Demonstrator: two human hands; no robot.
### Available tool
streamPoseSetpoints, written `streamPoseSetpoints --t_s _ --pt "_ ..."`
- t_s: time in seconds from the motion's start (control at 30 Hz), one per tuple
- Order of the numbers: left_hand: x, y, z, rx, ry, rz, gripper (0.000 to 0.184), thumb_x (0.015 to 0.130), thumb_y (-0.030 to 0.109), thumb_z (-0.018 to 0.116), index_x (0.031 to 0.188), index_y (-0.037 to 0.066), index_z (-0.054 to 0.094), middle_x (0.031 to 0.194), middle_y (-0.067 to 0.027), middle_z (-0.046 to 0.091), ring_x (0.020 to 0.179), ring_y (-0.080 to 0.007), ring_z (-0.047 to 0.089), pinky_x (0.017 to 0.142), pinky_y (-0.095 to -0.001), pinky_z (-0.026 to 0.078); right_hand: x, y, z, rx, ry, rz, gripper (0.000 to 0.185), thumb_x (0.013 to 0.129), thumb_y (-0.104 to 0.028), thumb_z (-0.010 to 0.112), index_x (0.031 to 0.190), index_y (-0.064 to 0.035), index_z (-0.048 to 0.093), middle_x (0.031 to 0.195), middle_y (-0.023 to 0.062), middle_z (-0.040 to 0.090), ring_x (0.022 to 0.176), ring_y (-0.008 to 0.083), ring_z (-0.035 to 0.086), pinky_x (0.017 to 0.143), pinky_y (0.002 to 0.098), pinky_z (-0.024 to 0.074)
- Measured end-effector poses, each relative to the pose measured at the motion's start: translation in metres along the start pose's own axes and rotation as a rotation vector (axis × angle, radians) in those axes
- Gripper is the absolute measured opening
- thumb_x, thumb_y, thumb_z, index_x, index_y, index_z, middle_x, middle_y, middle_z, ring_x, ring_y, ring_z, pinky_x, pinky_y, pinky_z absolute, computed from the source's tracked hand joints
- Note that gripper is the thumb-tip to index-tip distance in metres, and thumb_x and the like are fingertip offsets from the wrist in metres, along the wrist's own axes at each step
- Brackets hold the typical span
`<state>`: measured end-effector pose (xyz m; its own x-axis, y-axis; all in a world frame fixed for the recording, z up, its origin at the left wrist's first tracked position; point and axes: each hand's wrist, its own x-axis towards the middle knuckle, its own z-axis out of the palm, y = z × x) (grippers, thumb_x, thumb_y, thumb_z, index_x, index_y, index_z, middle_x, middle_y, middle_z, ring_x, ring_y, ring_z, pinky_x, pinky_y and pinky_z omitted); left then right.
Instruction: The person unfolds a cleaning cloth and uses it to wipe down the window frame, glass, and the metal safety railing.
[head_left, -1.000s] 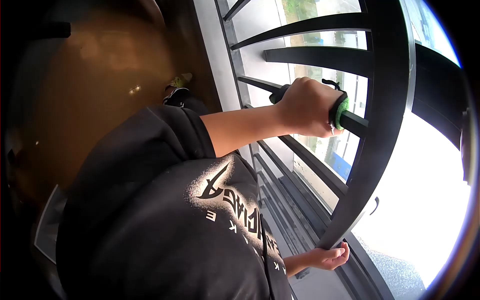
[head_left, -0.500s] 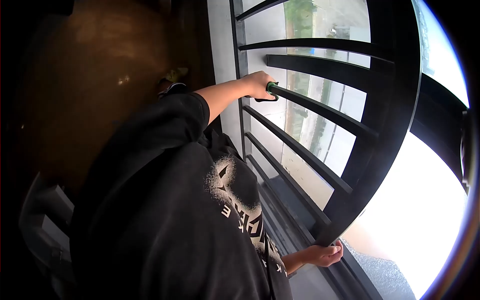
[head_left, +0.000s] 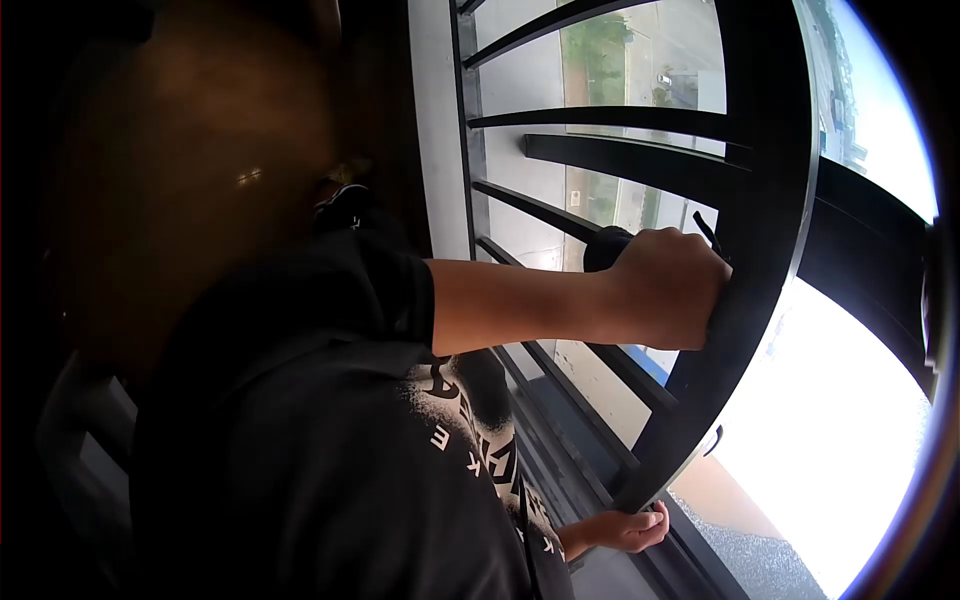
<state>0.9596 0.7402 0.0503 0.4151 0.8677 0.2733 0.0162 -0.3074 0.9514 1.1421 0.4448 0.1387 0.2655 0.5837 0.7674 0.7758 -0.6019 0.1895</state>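
Note:
My left hand (head_left: 665, 290) is closed in a fist beside the thick black top rail (head_left: 765, 200) of a railing. A dark, soft-looking thing (head_left: 605, 248) bulges out behind the fist, against a baluster. A thin black strap (head_left: 708, 232) sticks up past the knuckles. What the fingers hold is hidden by the back of the hand. Lower in view, my right hand (head_left: 632, 528) curls its fingers around the end of the top rail. Part of a blue patch (head_left: 650, 362) shows below the left wrist; I cannot tell what it is.
Several slanted black balusters (head_left: 600, 122) run from a pale ledge (head_left: 437, 150) to the top rail. Ground far below shows between them. A brown floor (head_left: 220, 150) lies to the left, with a shoe (head_left: 345, 200) by the ledge. A grey frame (head_left: 85, 440) stands at lower left.
My left hand has moved along the baluster from its ledge end to the top rail. The green-edged dark band seen around the baluster before is out of sight. My right hand stays at the rail.

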Motion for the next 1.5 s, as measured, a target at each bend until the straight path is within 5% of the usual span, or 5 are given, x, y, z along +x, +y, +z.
streamPoseSetpoints --t_s 0.53,0.77,1.0,1.3,1.5 --pt "-0.06 -0.193 0.029 -0.051 0.261 0.299 0.024 0.055 0.019 0.069 0.06 0.008 0.048 0.056 -0.0079 0.048 0.049 -0.0294 0.052 0.046 -0.0374 0.041 -0.013 -0.017 -0.027 0.02 -0.007 0.133 0.038 0.092 -0.031 0.038 0.087 -0.0026 0.063 0.081 0.0105 0.061 0.073 0.0215 0.059 0.065 0.0332 0.0516" --pt "-0.108 -0.338 0.04 0.145 0.022 -0.08 0.017 0.063 0.015 0.067 0.066 0.007 0.052 0.066 -0.0105 0.058 0.066 -0.033 0.059 0.06 -0.0391 0.049 -0.018 0.008 -0.039 0.034 0.025 0.166 0.038 0.087 -0.04 0.05 0.084 -0.0047 0.063 0.075 0.0114 0.06 0.071 0.0204 0.059 0.065 0.0388 0.0491" --pt "-0.098 -0.3 0.038 0.006 0.022 -0.185 0.023 0.068 0.017 0.071 0.064 0.005 0.052 0.064 -0.0099 0.056 0.063 -0.0326 0.057 0.059 -0.0386 0.046 -0.007 -0.024 -0.015 0.114 0.063 0.039 0.038 0.087 -0.038 0.049 0.077 -0.004 0.061 0.069 0.0111 0.058 0.065 0.0241 0.056 0.062 0.0415 0.0447" --pt "-0.027 -0.052 0.018 -0.179 0.283 0.12 0.022 0.056 0.018 0.07 0.065 0.009 0.051 0.061 -0.0062 0.053 0.058 -0.0276 0.057 0.051 -0.0381 0.043 0.008 -0.041 -0.02 0.097 0.039 -0.021 0.04 0.093 -0.032 0.043 0.067 -0.0052 0.058 0.067 0.0103 0.056 0.061 0.0244 0.052 0.059 0.0384 0.0416" --pt "-0.038 -0.119 0.025 -0.117 0.336 0.304 0.024 0.052 0.011 0.068 0.063 0.009 0.047 0.058 -0.0068 0.048 0.053 -0.0282 0.053 0.049 -0.0373 0.042 -0.003 -0.005 -0.023 0.021 -0.024 0.047 0.037 0.093 -0.03 0.039 0.078 -0.0034 0.061 0.076 0.0099 0.059 0.068 0.023 0.056 0.062 0.0349 0.0469"
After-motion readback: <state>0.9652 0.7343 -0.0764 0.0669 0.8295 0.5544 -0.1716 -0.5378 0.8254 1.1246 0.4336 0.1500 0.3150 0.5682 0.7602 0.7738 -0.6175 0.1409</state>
